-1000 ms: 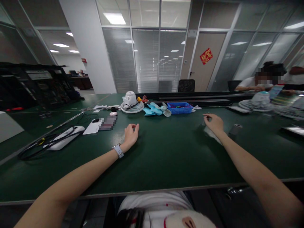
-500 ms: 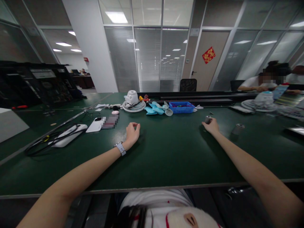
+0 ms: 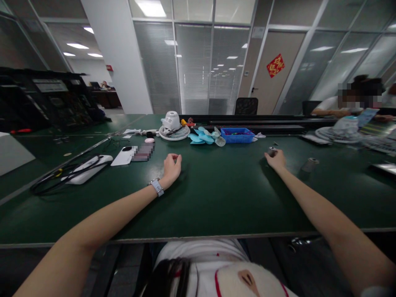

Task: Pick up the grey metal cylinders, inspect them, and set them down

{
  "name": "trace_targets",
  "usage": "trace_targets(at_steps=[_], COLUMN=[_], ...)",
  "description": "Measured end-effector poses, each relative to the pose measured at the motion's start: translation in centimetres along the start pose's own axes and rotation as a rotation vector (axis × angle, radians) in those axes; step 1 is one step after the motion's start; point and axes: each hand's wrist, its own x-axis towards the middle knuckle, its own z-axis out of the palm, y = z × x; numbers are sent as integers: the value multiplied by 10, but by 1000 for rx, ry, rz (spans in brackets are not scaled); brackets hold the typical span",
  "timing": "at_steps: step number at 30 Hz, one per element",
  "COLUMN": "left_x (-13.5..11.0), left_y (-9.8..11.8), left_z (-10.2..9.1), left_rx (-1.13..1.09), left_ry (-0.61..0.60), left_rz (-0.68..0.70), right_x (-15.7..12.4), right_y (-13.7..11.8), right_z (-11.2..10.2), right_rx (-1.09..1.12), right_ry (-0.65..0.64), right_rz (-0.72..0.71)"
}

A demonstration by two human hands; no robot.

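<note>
My left hand [image 3: 171, 166] rests on the green table [image 3: 216, 194] with its fingers curled in loosely; a watch sits on that wrist and nothing shows in the hand. My right hand [image 3: 276, 159] is stretched out to the right, its fingers closed around a small grey cylinder [image 3: 272, 151] standing on the table. A second grey cylinder [image 3: 309, 164] lies on its side a little further right, apart from the hand.
At the back stand a white fan grille with motor [image 3: 173, 128], light blue fan blades [image 3: 206, 138] and a blue parts tray [image 3: 237, 135]. A white phone [image 3: 123, 156], a white device with black cable [image 3: 83, 172] lie left. Other people sit at the far right.
My right hand came down from a raised pinch onto the small grey cylinder and now holds it. My left hand stayed put. The view tilted slightly.
</note>
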Motion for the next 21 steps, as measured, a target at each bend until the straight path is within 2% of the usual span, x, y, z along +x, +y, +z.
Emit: trace_targets(at_steps=[7,9,11,13,15,18,21], left_x=[-1,-1,-2,-3,-6,-13,-20], left_y=[1,1,1,4,10,21,34], left_z=[0,0,0,-1,-4,-11,-15], left_rx=[-11,-15,-17,-13,-5,-5,-12], left_ry=[-2,2,-2,-10,-21,-82,-188], left_rz=[-5,0,2,9,45,186,332], right_x=[4,4,-3,-22,-54,-117,-173], right_y=[0,-7,-24,-52,-86,-134,-167], right_z=[-2,-1,4,13,24,41,51], right_rx=[31,101,206,353,517,668,702], right_ry=[43,64,30,-90,-288,-635,-836], right_rz=[49,84,61,-38,-167,-320,-418])
